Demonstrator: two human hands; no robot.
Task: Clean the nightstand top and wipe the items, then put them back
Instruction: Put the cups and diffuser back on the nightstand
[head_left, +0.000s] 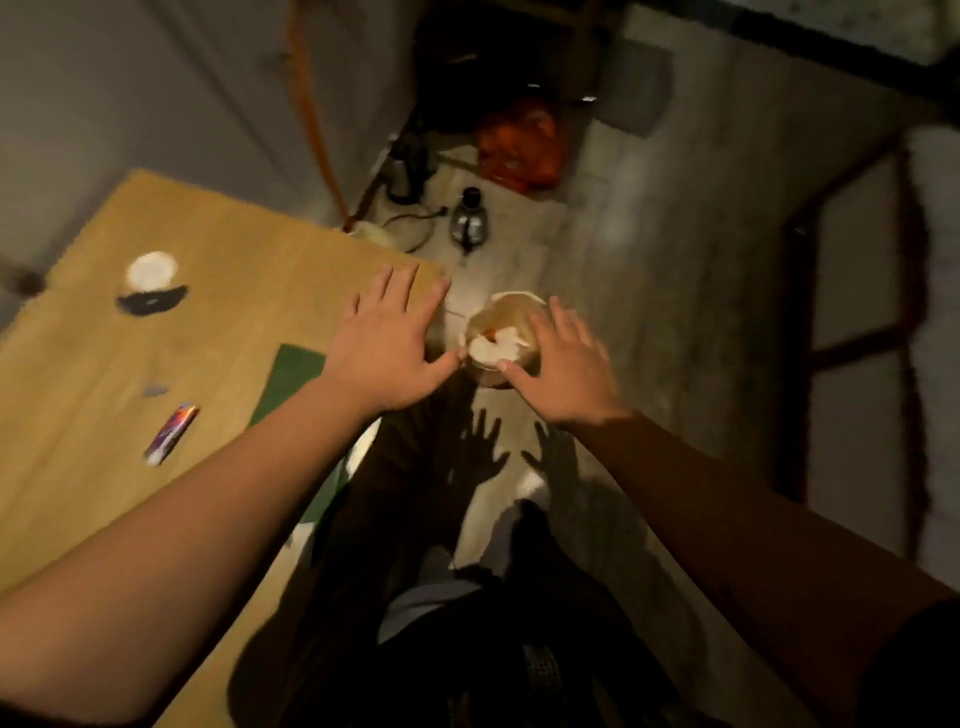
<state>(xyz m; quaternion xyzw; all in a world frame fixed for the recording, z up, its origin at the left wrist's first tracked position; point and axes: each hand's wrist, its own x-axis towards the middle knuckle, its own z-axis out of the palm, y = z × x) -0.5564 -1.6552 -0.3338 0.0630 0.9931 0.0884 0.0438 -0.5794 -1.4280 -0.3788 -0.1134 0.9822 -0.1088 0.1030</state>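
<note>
1. Both hands are out in front, fingers spread flat, holding nothing. The left hand (387, 345) hovers over the near corner of the tabletop (223, 270); the right hand (563, 366) hangs past that corner, over the floor.

2. The things to wipe all lie to the left of the hands on the tabletop: a green cloth (288, 376) just beside the left wrist, a colourful tube (171, 432) further left, and a white-and-black round thing (152, 283) well off toward the wall.

3. The tube's long axis runs on a slant, far end tipped toward the hands. The cloth's long side slants the same way.

4. The left hand is plainly the nearer one to everything on the tabletop; the right would have to cross over.

5. Below, between the two hands, a bin (506, 338) with scraps stands on the floor, close to the tabletop corner.

6. My read: the cloth is the likely first pick, with a short pull back and leftward by the left hand.
</note>
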